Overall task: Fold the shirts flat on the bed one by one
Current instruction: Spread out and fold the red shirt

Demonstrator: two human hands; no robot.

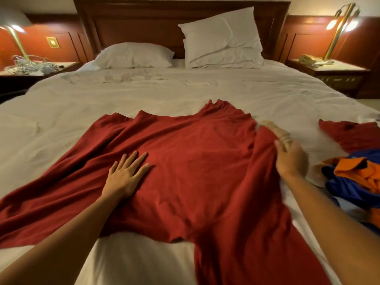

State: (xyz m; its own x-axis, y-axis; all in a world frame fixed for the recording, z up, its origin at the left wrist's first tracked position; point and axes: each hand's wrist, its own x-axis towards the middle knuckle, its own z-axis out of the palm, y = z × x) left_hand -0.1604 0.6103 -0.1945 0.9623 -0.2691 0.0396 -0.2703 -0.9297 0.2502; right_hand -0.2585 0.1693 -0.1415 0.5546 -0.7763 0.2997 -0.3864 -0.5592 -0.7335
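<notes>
Bed [82,112] with red shirt [195,161], clothes heap [353,177], pillows [133,55]

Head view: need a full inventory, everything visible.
red shirt: 1, dark red, spread on the bed's near centre
second red garment: 1, dark red, right edge, partly visible
orange and blue clothes: 1 heap, near right
bed: 1, white sheet, fills the view
pillows: 2, white, left one flat, right one propped on the headboard
headboard: 1, brown wood, far end
nightstands: 2, dark, either side
lamps: 2, brass, lit, one per nightstand
cables: 1 tangle, white, left nightstand
telephone: 1, beige, right nightstand
left hand: flat on the shirt
right hand: pinches the shirt's raised right edge, fingers blurred
</notes>
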